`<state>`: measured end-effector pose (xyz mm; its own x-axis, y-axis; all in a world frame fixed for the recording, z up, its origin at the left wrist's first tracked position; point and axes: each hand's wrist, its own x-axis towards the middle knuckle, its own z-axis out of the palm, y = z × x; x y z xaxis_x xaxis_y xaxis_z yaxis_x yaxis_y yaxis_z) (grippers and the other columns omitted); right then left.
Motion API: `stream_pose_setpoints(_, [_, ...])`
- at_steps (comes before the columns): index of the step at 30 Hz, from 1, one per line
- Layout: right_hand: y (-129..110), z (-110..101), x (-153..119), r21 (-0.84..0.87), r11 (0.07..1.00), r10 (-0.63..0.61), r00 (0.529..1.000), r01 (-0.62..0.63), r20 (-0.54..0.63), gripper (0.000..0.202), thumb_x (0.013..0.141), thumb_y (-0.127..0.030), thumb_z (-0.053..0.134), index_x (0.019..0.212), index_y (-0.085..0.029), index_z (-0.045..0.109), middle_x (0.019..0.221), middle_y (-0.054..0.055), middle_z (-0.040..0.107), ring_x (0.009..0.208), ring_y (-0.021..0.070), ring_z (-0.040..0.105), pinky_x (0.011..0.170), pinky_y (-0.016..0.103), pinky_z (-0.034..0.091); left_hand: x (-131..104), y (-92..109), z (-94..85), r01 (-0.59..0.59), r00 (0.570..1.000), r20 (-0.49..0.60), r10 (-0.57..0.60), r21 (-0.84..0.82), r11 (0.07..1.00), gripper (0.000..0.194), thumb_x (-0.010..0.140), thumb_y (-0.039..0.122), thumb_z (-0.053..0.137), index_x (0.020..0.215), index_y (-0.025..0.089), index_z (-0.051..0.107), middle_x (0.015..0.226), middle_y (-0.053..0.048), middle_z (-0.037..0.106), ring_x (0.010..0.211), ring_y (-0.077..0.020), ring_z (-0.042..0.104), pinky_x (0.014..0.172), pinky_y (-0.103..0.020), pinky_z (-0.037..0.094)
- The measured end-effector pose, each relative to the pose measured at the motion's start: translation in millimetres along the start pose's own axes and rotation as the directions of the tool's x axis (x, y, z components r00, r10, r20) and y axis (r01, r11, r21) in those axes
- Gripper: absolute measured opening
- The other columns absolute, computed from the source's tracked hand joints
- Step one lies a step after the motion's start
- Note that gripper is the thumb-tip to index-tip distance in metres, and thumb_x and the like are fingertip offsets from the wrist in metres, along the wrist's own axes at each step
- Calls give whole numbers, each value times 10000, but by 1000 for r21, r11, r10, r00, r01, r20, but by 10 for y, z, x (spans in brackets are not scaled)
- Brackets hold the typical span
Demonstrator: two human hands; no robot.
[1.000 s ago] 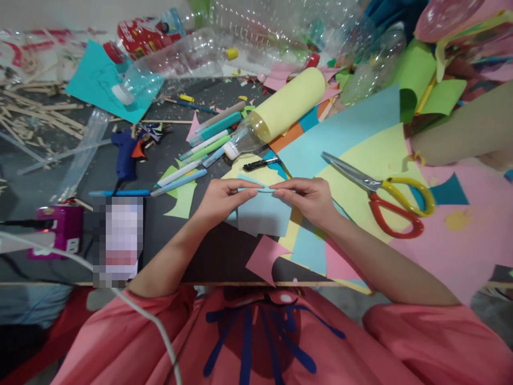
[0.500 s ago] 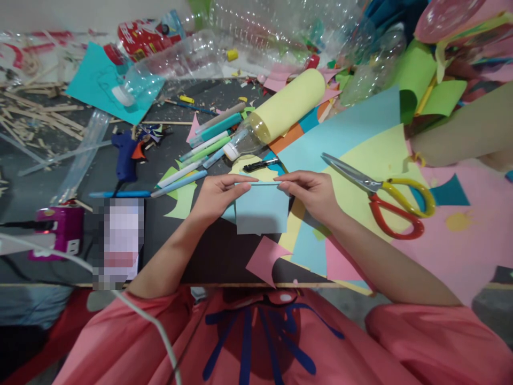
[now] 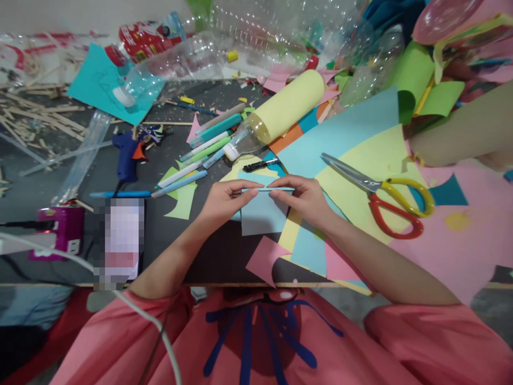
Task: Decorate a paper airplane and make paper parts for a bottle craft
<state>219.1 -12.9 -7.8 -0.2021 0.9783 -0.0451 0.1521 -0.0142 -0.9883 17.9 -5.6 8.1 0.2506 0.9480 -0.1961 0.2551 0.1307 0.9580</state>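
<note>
A light blue piece of paper (image 3: 264,218) hangs between my hands, its upper edge turned into a narrow fold. My left hand (image 3: 230,200) pinches that edge between thumb and fingers on the left. On the right, my right hand (image 3: 300,197) pinches the same edge, thumb close to the left thumb. Just beyond the hands lies a black pen (image 3: 261,164). A clear bottle wrapped in pale yellow paper (image 3: 292,104) rests on its side farther back. Scissors with yellow and red handles (image 3: 377,187) lie open to the right of my right hand.
Several markers (image 3: 212,144) lie left of the wrapped bottle. A blue glue gun (image 3: 126,158), a phone (image 3: 122,235) and a purple power socket (image 3: 56,232) are at left. Coloured paper sheets (image 3: 360,155) overlap at right, where another person's arm (image 3: 460,128) reaches in. Plastic bottles (image 3: 172,61) crowd the back.
My hands have come closer together along the paper's top edge and moved slightly toward me. The folded strip now shows past the fingers at both ends.
</note>
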Motion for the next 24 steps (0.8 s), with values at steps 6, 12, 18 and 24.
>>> stream_pose_setpoints(6, [-22, 39, -16, -45, 999, -7, 999, 9, 37, 151, 775, -369, 727, 771, -221, 751, 791, 22, 770, 670, 154, 650, 536, 260, 430, -27, 4, 46, -20, 1000, -13, 22, 92, 996, 238, 743, 426, 729, 800, 204, 794, 714, -18, 739, 432, -72, 370, 427, -240, 311])
stream_pose_setpoints(12, [-20, 60, -20, -12, 1000, 11, 998, -10, 56, 225, 785, -431, 732, 768, -207, 719, 759, 30, 749, 695, 163, 661, 530, 254, 419, -22, 4, 73, -98, 994, -31, 103, 126, 987, 169, 761, 365, 701, 752, 219, 786, 763, -26, 769, 569, -122, 560, 520, -239, 406])
stream_pose_setpoints(18, [-24, 62, -36, -21, 1000, -9, 999, 10, 38, 272, 795, -476, 727, 717, -216, 715, 746, 26, 744, 695, 168, 660, 621, 288, 486, -22, 13, 64, -76, 997, -9, 78, 106, 991, 160, 759, 353, 704, 760, 215, 785, 805, -30, 780, 675, -155, 646, 571, -241, 447])
stream_pose_setpoints(24, [-10, 68, -37, -4, 1000, -23, 1000, 23, 20, 151, 793, -352, 728, 738, -211, 728, 750, 19, 748, 694, 155, 665, 609, 268, 480, -18, 6, 51, -86, 996, -9, 87, 47, 995, 154, 776, 349, 717, 746, 215, 787, 814, -32, 789, 765, -177, 709, 673, -230, 515])
